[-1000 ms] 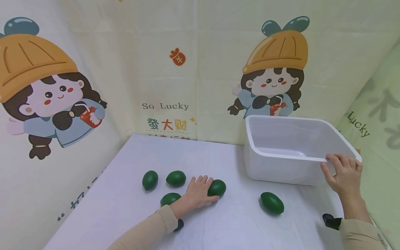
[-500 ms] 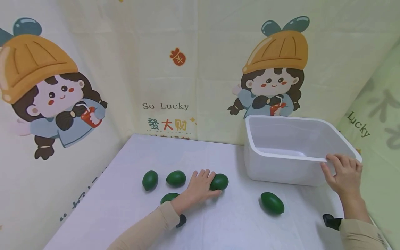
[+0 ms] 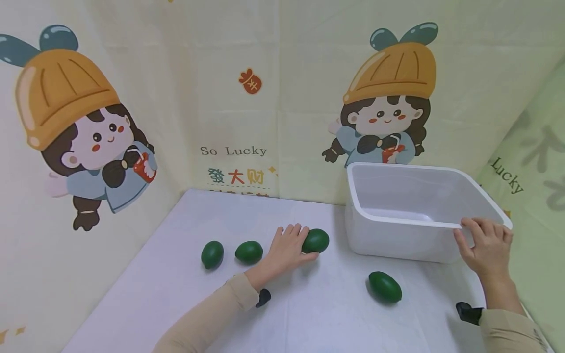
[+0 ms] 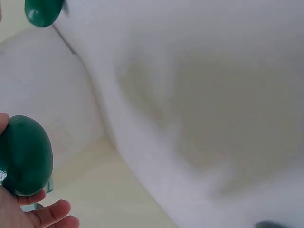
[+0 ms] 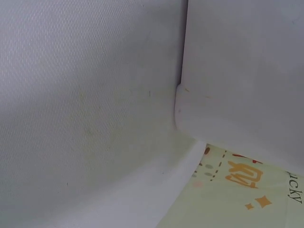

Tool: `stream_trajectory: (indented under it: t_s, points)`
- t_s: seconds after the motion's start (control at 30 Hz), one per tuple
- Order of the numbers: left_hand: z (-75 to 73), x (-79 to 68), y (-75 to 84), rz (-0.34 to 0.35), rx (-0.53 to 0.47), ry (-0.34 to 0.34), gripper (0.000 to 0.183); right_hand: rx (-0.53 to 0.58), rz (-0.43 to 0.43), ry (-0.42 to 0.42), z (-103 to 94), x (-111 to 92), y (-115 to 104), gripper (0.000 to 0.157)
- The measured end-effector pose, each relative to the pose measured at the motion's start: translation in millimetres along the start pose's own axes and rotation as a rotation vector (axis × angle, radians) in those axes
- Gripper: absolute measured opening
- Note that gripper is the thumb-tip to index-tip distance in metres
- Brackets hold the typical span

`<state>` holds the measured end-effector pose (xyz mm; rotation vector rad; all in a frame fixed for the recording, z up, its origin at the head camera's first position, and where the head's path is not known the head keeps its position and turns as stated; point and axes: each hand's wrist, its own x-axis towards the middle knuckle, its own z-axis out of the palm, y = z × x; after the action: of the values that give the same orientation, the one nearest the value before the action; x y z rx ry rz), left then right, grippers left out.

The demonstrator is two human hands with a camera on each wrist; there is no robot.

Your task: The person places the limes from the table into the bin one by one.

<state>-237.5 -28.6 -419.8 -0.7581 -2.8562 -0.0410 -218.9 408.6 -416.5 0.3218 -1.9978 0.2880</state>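
Observation:
In the head view my left hand (image 3: pixel 288 250) grips a smooth dark green lime (image 3: pixel 316 241), raised over the white table. The left wrist view shows this lime (image 4: pixel 24 156) between thumb and fingers. My right hand (image 3: pixel 487 245) holds the near right rim of a white plastic bin (image 3: pixel 397 235), fingers hooked over the edge and thumb on the outside. The right wrist view has the bin's outer wall (image 5: pixel 242 71) but not the hand. Two limes lie left of my left hand, one upright-looking lime (image 3: pixel 212 255) and one sideways lime (image 3: pixel 249 252).
Another lime (image 3: pixel 385 287) lies in front of the bin. The bin stands at the back right, its visible inside bare. A printed cloth (image 3: pixel 304 98) with cartoon figures hangs behind and beside the white tabletop (image 3: pixel 326 314).
My left hand has lifted the lime and carried it away from me and slightly right, towards the bin. A lime near that forearm is now hidden behind it. The right hand stays put.

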Motion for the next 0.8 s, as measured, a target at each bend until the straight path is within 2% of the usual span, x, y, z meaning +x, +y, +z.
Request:
stream_trajectory:
  t_s: [0.43,0.8]
  points:
    - [-26.9,24.0,0.9,-0.003,-0.021,-0.016,0.067,-0.003,-0.001,0.043,3.4,2.6,-1.2,0.058]
    - [-41.0,42.5,9.1,-0.005,-0.011,0.047,0.066,-0.002,-0.004,0.053,4.5,1.2,-0.5,0.058]
